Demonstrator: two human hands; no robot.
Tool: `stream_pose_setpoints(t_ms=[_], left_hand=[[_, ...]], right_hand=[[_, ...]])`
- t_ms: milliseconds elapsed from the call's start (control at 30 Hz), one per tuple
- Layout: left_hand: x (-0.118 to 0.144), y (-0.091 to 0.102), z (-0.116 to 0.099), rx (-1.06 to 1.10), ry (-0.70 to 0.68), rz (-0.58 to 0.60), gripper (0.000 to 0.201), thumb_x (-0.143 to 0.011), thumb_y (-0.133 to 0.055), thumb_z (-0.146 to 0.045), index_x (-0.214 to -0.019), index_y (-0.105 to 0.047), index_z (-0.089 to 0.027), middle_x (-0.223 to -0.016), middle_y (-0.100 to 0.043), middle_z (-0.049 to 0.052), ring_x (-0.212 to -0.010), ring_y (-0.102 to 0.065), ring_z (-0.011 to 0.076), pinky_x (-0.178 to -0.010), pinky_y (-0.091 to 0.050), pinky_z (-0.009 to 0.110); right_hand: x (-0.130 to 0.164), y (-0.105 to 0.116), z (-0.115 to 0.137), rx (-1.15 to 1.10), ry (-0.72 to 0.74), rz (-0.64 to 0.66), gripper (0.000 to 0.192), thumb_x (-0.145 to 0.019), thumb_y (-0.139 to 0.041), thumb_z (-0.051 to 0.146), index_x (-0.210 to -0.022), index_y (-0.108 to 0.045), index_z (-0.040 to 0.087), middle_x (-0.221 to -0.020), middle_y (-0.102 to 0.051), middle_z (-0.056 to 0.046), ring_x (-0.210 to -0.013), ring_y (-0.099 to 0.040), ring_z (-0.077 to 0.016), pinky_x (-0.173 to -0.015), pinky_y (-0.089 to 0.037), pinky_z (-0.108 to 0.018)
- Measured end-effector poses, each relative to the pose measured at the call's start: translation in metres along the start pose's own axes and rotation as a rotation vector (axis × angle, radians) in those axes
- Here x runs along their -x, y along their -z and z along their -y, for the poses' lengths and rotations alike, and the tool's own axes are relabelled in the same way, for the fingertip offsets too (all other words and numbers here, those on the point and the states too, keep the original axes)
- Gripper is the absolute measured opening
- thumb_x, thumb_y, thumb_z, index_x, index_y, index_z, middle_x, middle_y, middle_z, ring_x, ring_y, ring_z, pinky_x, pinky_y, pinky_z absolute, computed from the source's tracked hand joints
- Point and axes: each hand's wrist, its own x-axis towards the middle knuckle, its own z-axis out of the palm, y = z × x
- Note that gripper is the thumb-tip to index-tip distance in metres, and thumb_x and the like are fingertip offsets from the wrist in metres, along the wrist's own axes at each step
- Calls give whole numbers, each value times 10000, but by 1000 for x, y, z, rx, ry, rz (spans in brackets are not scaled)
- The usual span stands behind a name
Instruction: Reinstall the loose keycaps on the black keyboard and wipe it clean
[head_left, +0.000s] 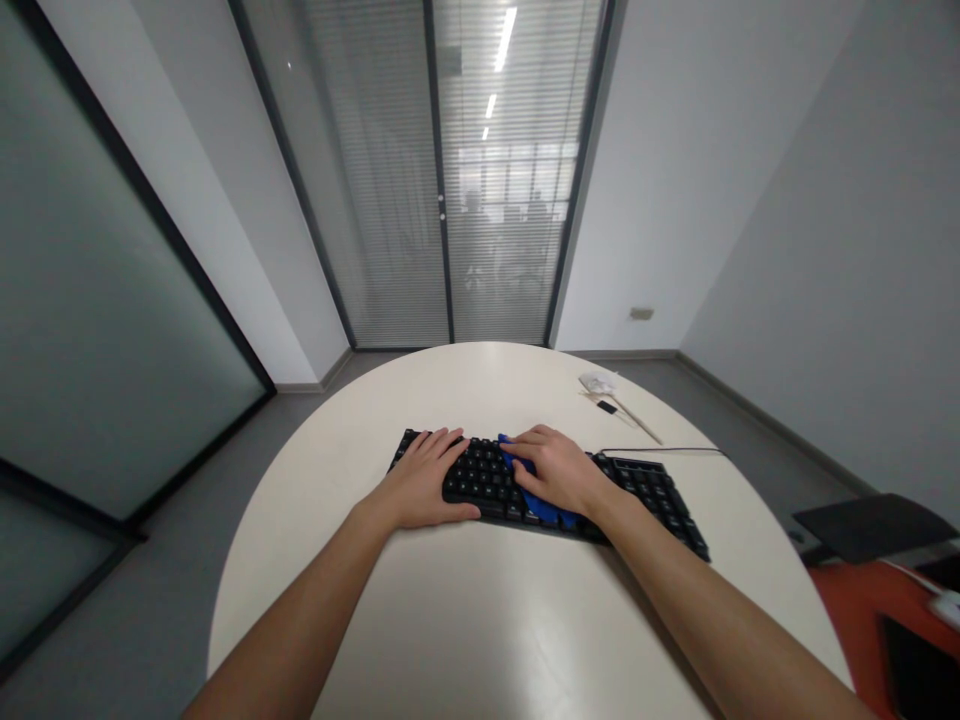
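Observation:
A black computer keyboard (480, 480) lies slightly slanted across the round table. My left hand (427, 480) rests flat over its left end, fingers spread across the keys and thumb along the front edge. My right hand (559, 470) is on a blue cloth (544, 508), bunched beneath its bent fingers and pressed against the keys right of the middle. Part of the cloth hangs toward the keyboard's front edge. My right hand and forearm hide some of the keys.
The white table (360, 610) carries a thin stick (637, 418), a small black piece (607, 407) and a crumpled whitish item (598, 382) at the back right. A black cable (660, 449) runs to the right edge. An orange seat (847, 620) stands at the right.

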Motion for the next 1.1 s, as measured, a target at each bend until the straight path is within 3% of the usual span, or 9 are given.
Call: stream_pose_setpoints(t_ms=[333,533,700,867,967,1100], left_hand=[[0,0,1,1,7,0,1024,-724,-607,-808,-1519,-360,-212,-1606,-302,114,-1472,-264,357,-1217,-168,535],[0,1,2,20,-8,-19,1008,-717,-631,-799,-1503,-385,-218,-1587,-337,123,-1457,-292,361,-1210,-187,543],[-1,2,1,25,-20,-36,980,-715,-676,-752,-1496,-399,-229,-1572,-363,115,-1444,-311,358,-1208,-204,528],[0,2,0,33,-18,-50,984,-715,-664,-768,-1495,-405,-228,-1570,-364,124,-1442,-311,364,-1206,-200,541],[-1,1,1,35,-18,-44,998,-714,-658,-776,-1503,-392,-226,-1578,-350,123,-1447,-304,364,-1210,-185,542],[-1,0,1,37,-16,-41,995,-717,-646,-786,-1501,-395,-226,-1575,-356,122,-1452,-294,363,-1213,-177,543]], right_hand=[[10,7,44,-33,156,90,281,-870,-571,222,-1072,-766,206,-1007,-749,-68,-931,-620,-224,-869,-487,-345],[12,5,43,-34,169,90,290,-887,-578,246,-1120,-749,226,-1071,-738,-67,-982,-603,-223,-904,-463,-363],[10,1,34,41,83,12,304,-937,-543,282,-1178,-719,229,-1208,-695,-76,-1177,-530,-268,-1026,-396,-440],[12,-2,35,162,-84,-52,429,-953,-506,351,-1333,-616,188,-1464,-517,-107,-1351,-378,-343,-1123,-288,-528],[14,-3,40,172,-198,-24,546,-930,-527,401,-1421,-525,164,-1517,-448,-134,-1335,-382,-369,-1062,-363,-539],[14,-4,41,145,-244,5,514,-937,-501,331,-1422,-521,160,-1434,-539,-128,-1190,-492,-328,-984,-446,-481]])
